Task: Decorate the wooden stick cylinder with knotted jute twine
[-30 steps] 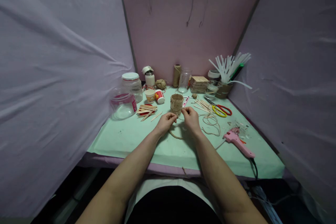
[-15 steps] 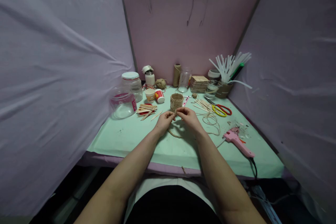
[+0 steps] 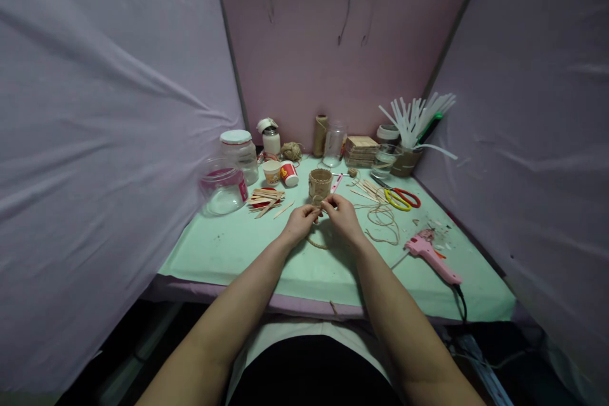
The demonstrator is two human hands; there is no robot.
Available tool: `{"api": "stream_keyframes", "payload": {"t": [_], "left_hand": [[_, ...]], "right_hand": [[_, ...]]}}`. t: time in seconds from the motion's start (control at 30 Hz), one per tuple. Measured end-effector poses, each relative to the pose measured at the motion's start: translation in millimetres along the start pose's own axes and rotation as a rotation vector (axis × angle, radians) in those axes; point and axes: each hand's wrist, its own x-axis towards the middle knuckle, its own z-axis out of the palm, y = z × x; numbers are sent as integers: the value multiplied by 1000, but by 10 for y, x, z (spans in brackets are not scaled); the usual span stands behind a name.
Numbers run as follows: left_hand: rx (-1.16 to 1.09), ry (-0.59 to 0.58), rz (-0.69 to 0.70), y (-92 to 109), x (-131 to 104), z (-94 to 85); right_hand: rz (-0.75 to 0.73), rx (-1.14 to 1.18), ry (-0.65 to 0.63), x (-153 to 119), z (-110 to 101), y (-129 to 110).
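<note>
My left hand [image 3: 302, 222] and my right hand [image 3: 340, 212] meet over the middle of the table, fingertips pinched close together. Both pinch a piece of brown twine [image 3: 316, 245], which hangs from the fingers and curves onto the tabletop below them. Just beyond the fingertips stands an upright twine-covered cup [image 3: 320, 184] with a braided rim. My fingers hide part of its base. More loose thin twine [image 3: 383, 219] lies in loops to the right of my right hand.
A pink glue gun [image 3: 432, 257] lies at right, near scissors [image 3: 399, 198]. Wooden sticks [image 3: 266, 198], paper cups [image 3: 288, 174] and clear jars [image 3: 223, 190] stand at left. Behind are a twine spool [image 3: 320, 136], cardboard squares [image 3: 361, 151] and a pot of glue sticks [image 3: 406, 162].
Both hands have shifted slightly to the right, still pinching together. The twine hanging below them has moved a little; a small loop now shows above the fingertips.
</note>
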Motion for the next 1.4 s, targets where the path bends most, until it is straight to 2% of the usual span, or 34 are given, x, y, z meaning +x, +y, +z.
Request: {"api": "stream_keyframes", "payload": {"t": [0.1, 0.17, 0.23, 0.37, 0.57, 0.7, 0.83, 0.93, 1.03, 1.13, 1.3, 1.4], "left_hand": [[53, -36, 69, 27, -2, 24], [63, -45, 98, 42, -6, 39], [54, -38, 91, 44, -13, 44], [15, 0, 26, 29, -29, 29], [-76, 79, 13, 46, -11, 13], [-25, 115, 41, 74, -9, 4], [29, 117, 93, 95, -24, -5], [50, 99, 121, 91, -29, -13], [68, 87, 136, 77, -27, -20], [84, 86, 131, 68, -27, -19], [62, 30, 160, 70, -38, 5], [62, 15, 175, 89, -51, 12]], "right_hand": [[45, 22, 152, 1, 40, 49], [75, 70, 207, 5, 53, 76], [104, 126, 184, 12, 46, 83], [158, 201, 39, 19, -7, 43], [169, 196, 29, 26, -55, 11], [87, 182, -19, 35, -75, 33], [-102, 79, -6, 60, -95, 61], [-219, -30, -72, 78, -102, 84], [-265, -149, -126, 85, -103, 112], [-248, -248, -69, 86, -102, 159], [-85, -429, 106, 87, -118, 251], [-3, -514, 105, 74, -136, 252]]}}
